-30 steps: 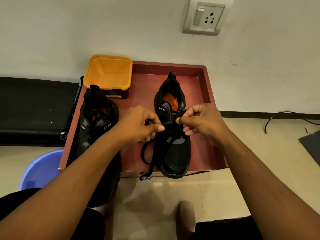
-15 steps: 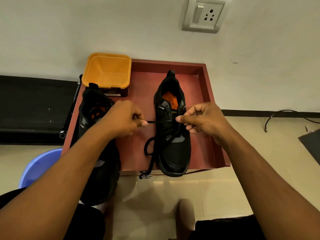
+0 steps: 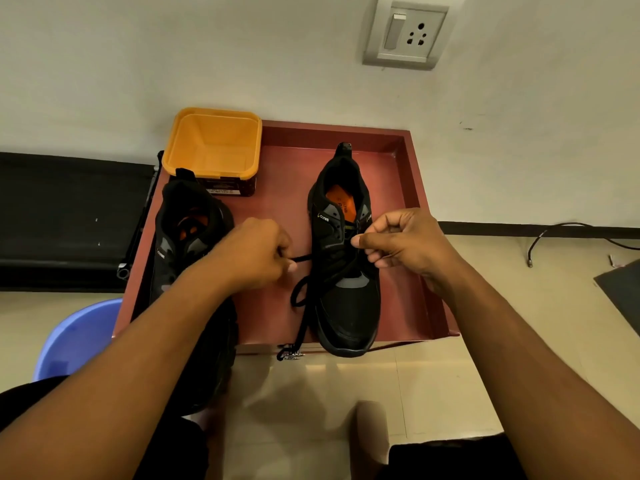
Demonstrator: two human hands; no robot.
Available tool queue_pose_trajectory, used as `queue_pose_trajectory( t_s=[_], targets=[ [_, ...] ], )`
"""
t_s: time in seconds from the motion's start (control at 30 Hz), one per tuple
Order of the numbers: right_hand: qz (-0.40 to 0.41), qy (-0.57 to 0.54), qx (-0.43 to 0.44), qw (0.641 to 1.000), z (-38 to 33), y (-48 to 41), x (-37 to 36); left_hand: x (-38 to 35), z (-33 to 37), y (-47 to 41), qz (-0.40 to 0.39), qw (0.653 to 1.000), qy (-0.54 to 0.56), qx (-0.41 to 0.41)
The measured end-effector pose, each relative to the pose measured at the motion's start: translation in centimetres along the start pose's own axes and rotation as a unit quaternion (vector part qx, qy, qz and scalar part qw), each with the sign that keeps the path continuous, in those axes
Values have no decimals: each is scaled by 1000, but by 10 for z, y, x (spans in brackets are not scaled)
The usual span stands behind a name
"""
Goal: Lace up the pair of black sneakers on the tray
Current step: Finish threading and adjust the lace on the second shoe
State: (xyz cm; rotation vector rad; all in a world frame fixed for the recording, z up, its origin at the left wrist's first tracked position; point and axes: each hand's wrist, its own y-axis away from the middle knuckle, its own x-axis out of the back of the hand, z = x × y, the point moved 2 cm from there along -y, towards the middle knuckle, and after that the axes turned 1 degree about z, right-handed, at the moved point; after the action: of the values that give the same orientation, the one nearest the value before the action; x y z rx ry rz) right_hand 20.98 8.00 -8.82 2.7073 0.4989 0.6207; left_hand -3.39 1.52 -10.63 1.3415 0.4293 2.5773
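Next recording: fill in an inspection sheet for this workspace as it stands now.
Surface: red-brown tray against the wall.
Job's things: right sneaker partly laced, heel toward the wall; lace stretched sideways, its other end hanging over the tray's front edge; left sneaker partly hidden by the forearm, lacing cannot be told.
Clutter: orange tub at the tray's back left corner; blue tub left of the tray.
Hands: left hand pinches the lace; right hand pinches the right sneaker's eyelet edge.
Cables: black cable on the floor, right.
Surroundings: wall socket above; black bench left.
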Motion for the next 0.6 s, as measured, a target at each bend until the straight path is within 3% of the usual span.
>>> queue_pose_trajectory(
  t_s=[0.17, 0.3, 0.37, 0.47, 0.53, 0.6],
  targets=[
    [8, 13, 6, 1000, 0, 0, -1, -7, 28, 5, 31, 983, 173, -51],
    [11, 14, 9, 1000, -1, 1, -2, 3, 13, 1, 81, 991, 109, -20],
    [12, 16, 11, 1000, -1, 0, -2, 8, 1, 0, 55, 996, 71, 10],
    [11, 22, 9, 1000, 0, 0, -3, 1, 10, 5, -8, 991, 136, -11],
    [11, 24, 9, 1000, 0, -1, -4, -2, 23, 7, 10, 978, 202, -46],
    [14, 25, 11, 1000, 0, -2, -4, 2, 22, 4, 53, 982, 175, -46]
  ],
)
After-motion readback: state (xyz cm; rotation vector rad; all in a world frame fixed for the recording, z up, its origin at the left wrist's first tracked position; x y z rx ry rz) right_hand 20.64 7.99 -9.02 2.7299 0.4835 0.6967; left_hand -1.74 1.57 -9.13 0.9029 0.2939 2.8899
